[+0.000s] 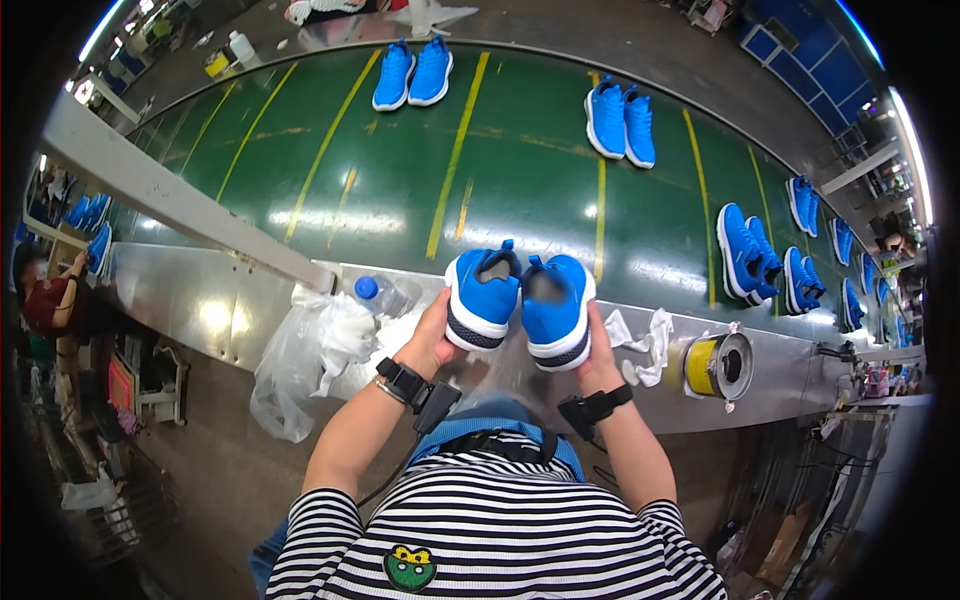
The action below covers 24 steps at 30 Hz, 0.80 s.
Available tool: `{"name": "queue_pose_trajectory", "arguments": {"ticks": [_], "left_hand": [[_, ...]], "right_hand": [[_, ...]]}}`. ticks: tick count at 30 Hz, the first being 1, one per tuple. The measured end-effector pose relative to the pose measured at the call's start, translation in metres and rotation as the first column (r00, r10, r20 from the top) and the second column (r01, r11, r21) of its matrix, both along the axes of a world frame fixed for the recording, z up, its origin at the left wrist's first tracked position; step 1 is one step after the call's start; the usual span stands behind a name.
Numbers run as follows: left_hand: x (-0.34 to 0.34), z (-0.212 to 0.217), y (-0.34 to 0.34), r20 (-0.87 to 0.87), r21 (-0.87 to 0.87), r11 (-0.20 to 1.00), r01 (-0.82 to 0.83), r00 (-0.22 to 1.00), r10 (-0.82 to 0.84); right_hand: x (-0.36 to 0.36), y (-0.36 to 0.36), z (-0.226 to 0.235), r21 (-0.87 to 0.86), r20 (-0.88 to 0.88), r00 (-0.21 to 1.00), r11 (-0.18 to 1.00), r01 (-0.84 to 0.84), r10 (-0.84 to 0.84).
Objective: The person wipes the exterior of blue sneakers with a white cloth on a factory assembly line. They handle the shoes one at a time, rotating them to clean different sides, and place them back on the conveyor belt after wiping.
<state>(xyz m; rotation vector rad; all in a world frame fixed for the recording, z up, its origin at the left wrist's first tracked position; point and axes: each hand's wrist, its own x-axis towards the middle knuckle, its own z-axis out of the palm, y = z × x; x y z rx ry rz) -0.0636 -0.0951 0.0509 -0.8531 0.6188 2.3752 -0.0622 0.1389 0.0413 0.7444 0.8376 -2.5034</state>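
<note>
My left hand [434, 333] grips a blue sneaker [482, 298] with a white midsole and a dark textured heel sole. Its mate, a matching blue sneaker [556, 318], is in my right hand [597, 350]. Each hand closes round the outer side of its shoe, near the heel. Both heels face me, and the toes point away toward the green conveyor belt [390, 205]. The shoes are held side by side above the belt's metal ledge, their collars almost touching. Fingers under the soles are partly hidden.
Pairs of blue sneakers [412, 78] stand on the belt, more at right [745, 255]. Along the ledge are a blue-capped bottle [392, 296], a plastic bag [280, 385], white crumpled paper [655, 348] and a yellow-sided round tin [703, 368]. A metal beam [190, 190] slants at left; another person [55, 295] works beyond.
</note>
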Motion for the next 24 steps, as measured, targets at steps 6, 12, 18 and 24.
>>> {"name": "queue_pose_trajectory", "arguments": {"ticks": [6,12,18,24], "left_hand": [[-0.011,0.002,0.017,0.029,0.280,0.958,-0.060,0.998,0.054],[-0.013,0.007,0.021,0.034,0.367,0.928,-0.065,0.998,0.056],[0.024,0.009,0.019,-0.054,-0.255,0.960,0.116,0.989,-0.134],[0.048,-0.043,0.019,-0.306,-0.670,0.722,0.171,0.823,-0.479]], "right_hand": [[-0.016,-0.016,0.011,-0.146,0.148,0.988,0.986,0.074,-0.052],[-0.019,-0.016,0.019,-0.125,0.160,0.985,0.988,0.091,-0.070],[0.020,0.003,-0.012,0.133,0.026,0.990,0.981,-0.144,0.142],[0.038,-0.006,-0.010,0.503,-0.057,0.896,0.788,-0.354,0.440]]}}
